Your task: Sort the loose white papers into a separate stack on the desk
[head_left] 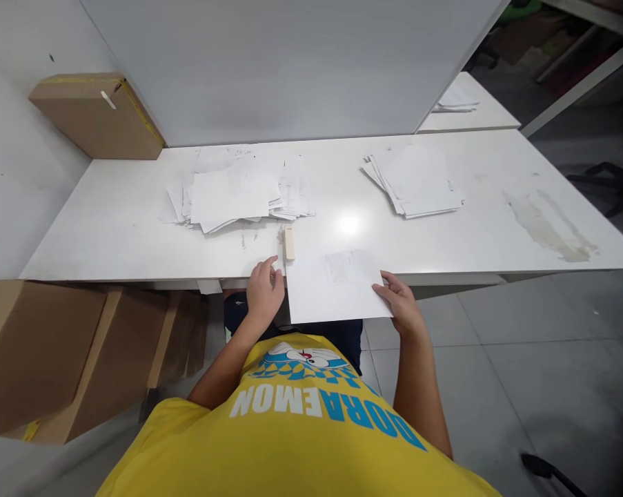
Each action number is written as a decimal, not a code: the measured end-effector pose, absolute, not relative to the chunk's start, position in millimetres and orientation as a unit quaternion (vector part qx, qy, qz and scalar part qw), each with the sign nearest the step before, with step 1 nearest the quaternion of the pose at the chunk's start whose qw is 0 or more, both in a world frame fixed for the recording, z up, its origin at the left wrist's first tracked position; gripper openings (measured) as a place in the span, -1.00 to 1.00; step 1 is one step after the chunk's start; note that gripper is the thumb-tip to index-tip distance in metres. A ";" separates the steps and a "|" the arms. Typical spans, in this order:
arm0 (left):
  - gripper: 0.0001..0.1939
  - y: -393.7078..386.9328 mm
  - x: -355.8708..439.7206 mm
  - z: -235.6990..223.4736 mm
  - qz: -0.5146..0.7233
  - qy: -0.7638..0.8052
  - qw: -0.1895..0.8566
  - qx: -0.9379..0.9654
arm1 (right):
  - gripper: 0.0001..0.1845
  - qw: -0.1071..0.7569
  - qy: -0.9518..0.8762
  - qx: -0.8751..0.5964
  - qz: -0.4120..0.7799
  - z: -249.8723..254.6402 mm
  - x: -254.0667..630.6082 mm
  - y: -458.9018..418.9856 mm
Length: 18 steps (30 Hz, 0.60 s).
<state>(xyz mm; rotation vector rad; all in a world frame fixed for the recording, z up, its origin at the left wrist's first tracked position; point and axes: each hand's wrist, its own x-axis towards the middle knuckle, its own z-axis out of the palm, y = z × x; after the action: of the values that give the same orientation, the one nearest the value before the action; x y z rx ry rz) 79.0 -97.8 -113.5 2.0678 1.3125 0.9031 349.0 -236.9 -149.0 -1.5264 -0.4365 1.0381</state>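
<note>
My right hand [400, 301] pinches the right edge of a white sheet of paper [337, 300], thumb on top and fingers beneath. The sheet overhangs the table's front edge, and faint print shows on its upper part. Whether it is one sheet or several, I cannot tell. At its top left corner is a small cream stapler [289, 244], lying on the table. My left hand [265, 286] is beside the sheet's left edge, just below the stapler and apart from it. Its fingers are loosely curled, with thumb and index finger apart and nothing visible between them.
On the white table [332, 235], an untidy paper pile [233, 193] lies back left and a neater paper stack [419, 179] back right. A grey partition [290, 69] rises behind. One cardboard box [99, 117] leans in the left corner; more cardboard boxes [42, 345] stand below left.
</note>
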 end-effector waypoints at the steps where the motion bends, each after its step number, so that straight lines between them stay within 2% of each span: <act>1: -0.64 -93.4 79.1 -112.2 0.355 0.455 0.230 0.784 | -0.43 0.582 -0.187 -0.652 0.448 -148.4 348.7 -236.8; 7: -0.55 -60.8 85.0 -130.0 0.362 0.235 0.176 0.885 | -0.45 0.578 -0.204 -0.633 0.473 -149.7 349.7 -235.7; 12: -0.49 -53.4 83.2 -146.9 0.342 0.240 0.143 0.897 | -0.44 0.590 -0.181 -0.631 0.470 -147.4 348.5 -235.4; 18: -0.46 -53.8 83.8 -145.4 0.363 0.222 0.132 0.895 | -0.44 0.599 -0.161 -0.641 0.452 -149.4 342.5 -233.7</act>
<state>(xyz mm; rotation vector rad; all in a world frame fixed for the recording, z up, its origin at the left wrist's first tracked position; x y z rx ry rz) 83.8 -53.8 -145.4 2.5988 0.6430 1.0540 342.5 -233.7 -149.4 -1.4857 -0.3728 1.0481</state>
